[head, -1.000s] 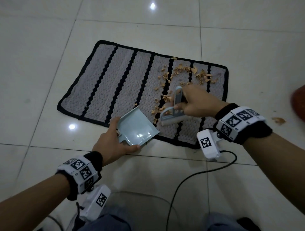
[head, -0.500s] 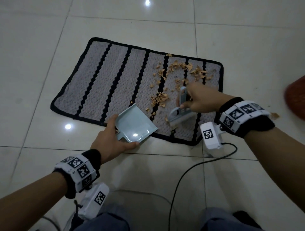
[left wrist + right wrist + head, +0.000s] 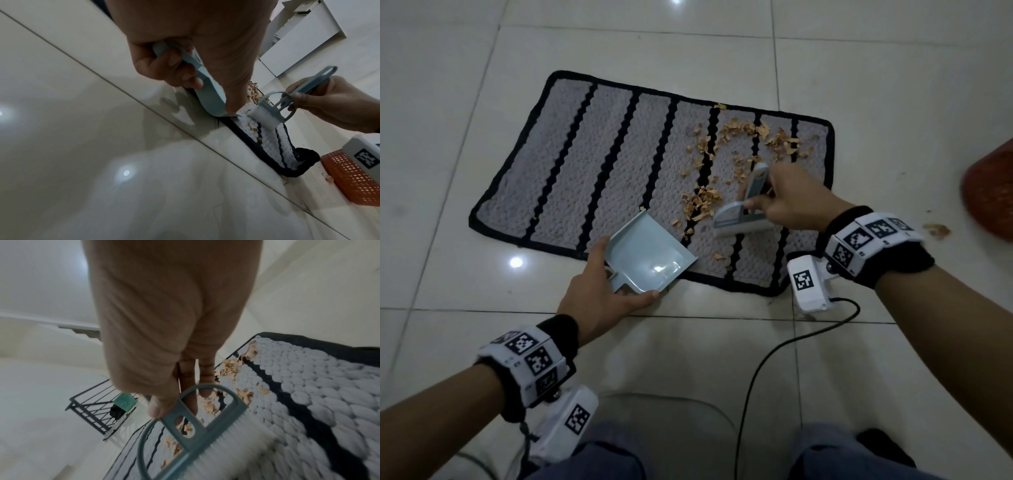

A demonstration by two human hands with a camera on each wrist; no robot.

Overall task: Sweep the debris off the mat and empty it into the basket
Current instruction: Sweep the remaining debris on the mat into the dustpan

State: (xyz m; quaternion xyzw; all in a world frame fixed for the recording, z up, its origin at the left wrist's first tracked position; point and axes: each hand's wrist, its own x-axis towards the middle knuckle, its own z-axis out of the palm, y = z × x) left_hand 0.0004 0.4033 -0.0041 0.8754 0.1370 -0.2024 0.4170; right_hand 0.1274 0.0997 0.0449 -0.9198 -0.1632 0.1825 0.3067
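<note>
A grey mat (image 3: 599, 164) with black stripes lies on the tiled floor. Tan debris (image 3: 743, 137) is scattered over its right part, with a small heap (image 3: 700, 205) just left of the brush. My right hand (image 3: 787, 200) grips the handle of a pale blue hand brush (image 3: 739, 219), whose white bristles (image 3: 265, 116) rest on the mat (image 3: 308, 386). My left hand (image 3: 602, 291) holds a pale blue dustpan (image 3: 650, 257) by its short handle, its open lip on the mat's near edge. The orange basket (image 3: 989, 192) stands on the floor at the right.
A black cable (image 3: 767, 363) runs across the tiles near my knees. A few bits of debris (image 3: 936, 230) lie on the floor beside the basket (image 3: 353, 180). White furniture (image 3: 304, 37) and a dark metal rack (image 3: 96, 408) stand farther off.
The brush and my right hand shifted slightly to the right on the mat, leaving a small heap of debris between brush and dustpan. The dustpan stayed at the mat's near edge.
</note>
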